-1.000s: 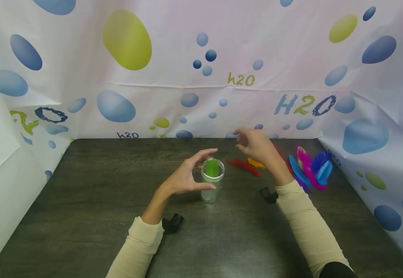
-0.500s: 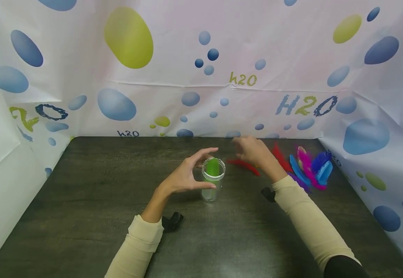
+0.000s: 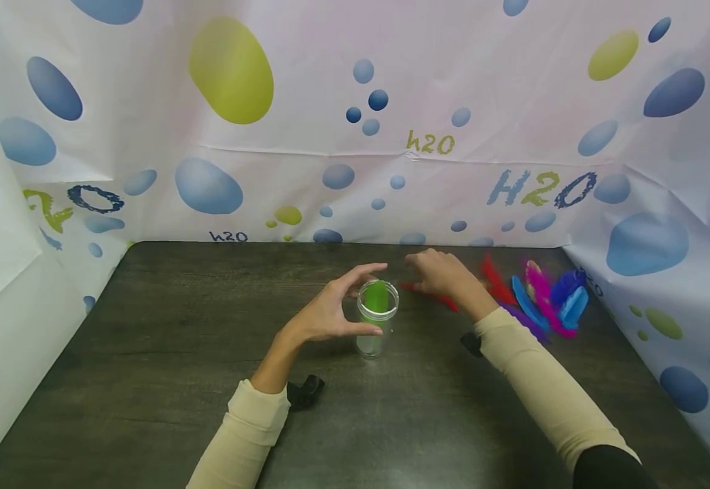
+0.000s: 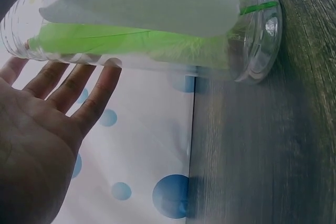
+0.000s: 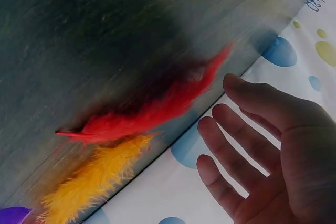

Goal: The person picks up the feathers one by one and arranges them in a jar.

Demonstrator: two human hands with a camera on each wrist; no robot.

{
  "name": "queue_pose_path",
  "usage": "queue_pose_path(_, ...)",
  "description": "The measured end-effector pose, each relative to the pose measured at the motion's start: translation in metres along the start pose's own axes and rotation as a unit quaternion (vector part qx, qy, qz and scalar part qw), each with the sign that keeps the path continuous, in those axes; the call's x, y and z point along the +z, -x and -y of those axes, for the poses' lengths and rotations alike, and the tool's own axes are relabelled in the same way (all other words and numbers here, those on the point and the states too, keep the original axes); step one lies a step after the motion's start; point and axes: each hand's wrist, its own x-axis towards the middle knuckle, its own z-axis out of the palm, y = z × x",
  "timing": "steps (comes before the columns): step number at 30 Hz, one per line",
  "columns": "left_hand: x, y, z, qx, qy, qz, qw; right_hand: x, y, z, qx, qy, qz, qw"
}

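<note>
- Head view: L hand [image 3: 333, 309] grasping the clear jar [image 3: 379, 318], thumb in front, fingers behind; R hand [image 3: 443, 275] released, nothing in it, fingers loose near the red feather [image 5: 152, 114].
- Position: clear jar stands upright on counter [image 3: 177, 339], mouth up, long axis vertical; green feather [image 3: 376, 296] inside, approx. parallel.
- Done AFAICT: green in. Left, prob.: red feather, adj. yellow feather [image 5: 97, 179], plus second red feather [image 3: 497, 280], purple feather [image 3: 524, 321], pink feather [image 3: 547, 295], blue feathers [image 3: 528, 303], all outside.
- Red feather lies flat, long axis diag., quill end twd near R.
</note>
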Motion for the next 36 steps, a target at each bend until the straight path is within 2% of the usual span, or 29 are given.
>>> queue_pose_path(5, 0.0006, -0.0001, -0.0001, -0.008, 0.004, 0.006, 0.9999, 0.0028, -0.004, 0.0004, 0.004, -0.003, 0.017, 0.9998)
queue_pose_path(16, -0.0006, 0.0006, -0.0004, -0.004, -0.002, 0.004, 1.0, 0.006, -0.0071, 0.0, 0.023, -0.012, 0.049, 0.9985)
queue_pose_path(32, -0.0011, 0.0009, -0.0007, -0.012, -0.013, 0.003, 0.9998, 0.0099, -0.0089, -0.0024, 0.023, -0.015, 0.04, 0.9988)
queue_pose_path(36, -0.0011, 0.0007, -0.0008, -0.008, -0.011, 0.002, 0.9999, 0.0085, -0.0074, -0.0023, 0.023, -0.022, 0.023, 0.9992)
